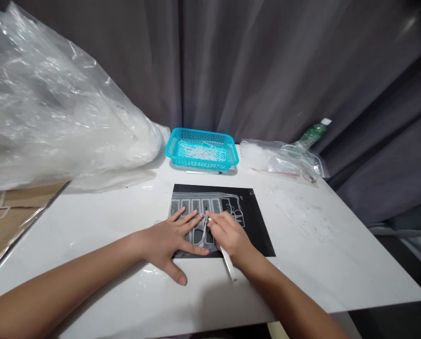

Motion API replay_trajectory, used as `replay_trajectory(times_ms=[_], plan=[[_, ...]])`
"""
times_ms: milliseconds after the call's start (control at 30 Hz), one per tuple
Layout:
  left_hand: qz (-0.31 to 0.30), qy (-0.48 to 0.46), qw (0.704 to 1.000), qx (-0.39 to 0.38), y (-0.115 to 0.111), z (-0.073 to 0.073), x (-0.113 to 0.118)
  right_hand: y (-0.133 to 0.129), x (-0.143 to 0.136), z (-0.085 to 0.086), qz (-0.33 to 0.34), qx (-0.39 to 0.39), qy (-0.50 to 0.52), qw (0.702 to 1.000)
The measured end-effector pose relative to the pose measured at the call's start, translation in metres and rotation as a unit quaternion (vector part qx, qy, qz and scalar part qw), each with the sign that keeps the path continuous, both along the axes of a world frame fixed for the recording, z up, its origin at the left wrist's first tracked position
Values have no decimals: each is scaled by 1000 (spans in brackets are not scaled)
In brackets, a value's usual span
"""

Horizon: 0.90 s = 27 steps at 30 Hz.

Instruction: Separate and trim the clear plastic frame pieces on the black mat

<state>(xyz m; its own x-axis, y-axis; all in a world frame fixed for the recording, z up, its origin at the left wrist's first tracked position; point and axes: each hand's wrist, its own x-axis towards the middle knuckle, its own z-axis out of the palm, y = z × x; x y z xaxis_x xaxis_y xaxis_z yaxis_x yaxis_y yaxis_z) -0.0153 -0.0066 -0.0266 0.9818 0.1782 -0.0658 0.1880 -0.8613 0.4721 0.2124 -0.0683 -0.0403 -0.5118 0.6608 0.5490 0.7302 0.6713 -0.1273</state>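
A translucent sheet with rows of rectangular outlines (215, 205) lies on a black mat (258, 226) at the middle of the white table. My left hand (171, 238) is spread flat with its fingers apart, pressing on the sheet's left part. In my right hand (229, 235) is a slim white pen-like tool (228, 264), its tip down on the sheet close to my left fingertips. What the tip looks like is too small to tell. Curved pale outlines show on the sheet's right part.
Behind the mat stands a blue basket (202, 163) with clear pieces inside. A big plastic bag (65, 113) fills the left, above cardboard (19, 214). Clear bags (281, 157) and a green bottle (313, 134) lie at the back right. Small clear scraps (309, 216) dot the table's right.
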Motion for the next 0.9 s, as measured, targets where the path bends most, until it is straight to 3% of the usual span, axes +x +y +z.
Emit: replay_trajectory(times_ms=[133,267,367,467,567,667,800,900], plan=[[-1,-3,1000,2,0,0,0,18,27,1,-100,47,58,992],[-10,-23,1000,6,2,-2,-1,28,74,14,-287,74,89,951],[-19,-35,999,14,0,1,-2,20,115,23,-445,-5,31,895],[-24,-33,999,15,-6,11,-4,10,141,29,-507,-83,-4,858],[-32,-10,999,9,-10,22,-12,10,134,35,-457,-111,74,880],[-9,-2,1000,20,-10,23,-20,15,94,42,-337,-203,216,894],[16,-20,998,52,-10,9,-23,16,32,41,-108,-388,256,879],[16,-42,997,61,-11,-1,-21,13,9,32,-15,-481,229,846]])
